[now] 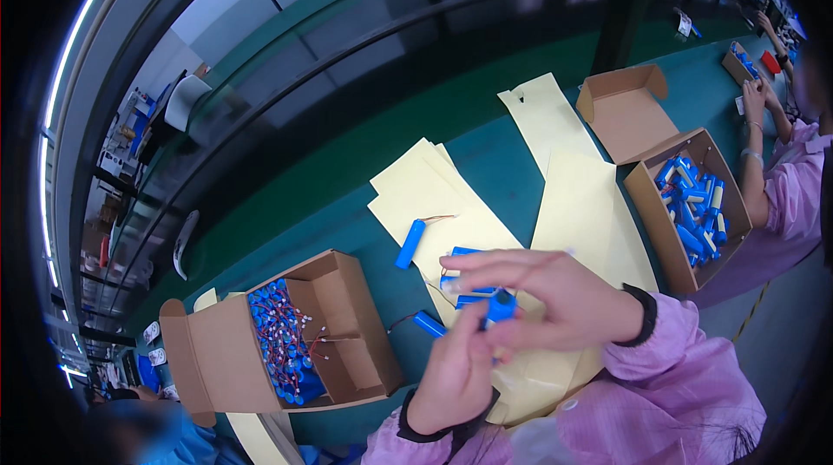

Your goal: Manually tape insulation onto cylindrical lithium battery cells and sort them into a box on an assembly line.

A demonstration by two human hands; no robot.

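Both my hands meet over pale yellow paper sheets [434, 196] on a teal table. My left hand [455, 374] pinches a blue cylindrical battery cell [501, 304] from below. My right hand [547, 296] reaches across and grips the same cell from above, fingers spread over it. More blue cells lie close by: one with thin wires [410, 243] on the sheet, one [429, 324] beside my left hand, and others [464, 276] partly hidden under my right fingers.
An open cardboard box [351, 352] at the left holds several blue cells with red wires. A second box [651, 213] at the right holds more cells, behind it an empty box [629, 114]. A person in a pink sleeve [785, 196] works at the right.
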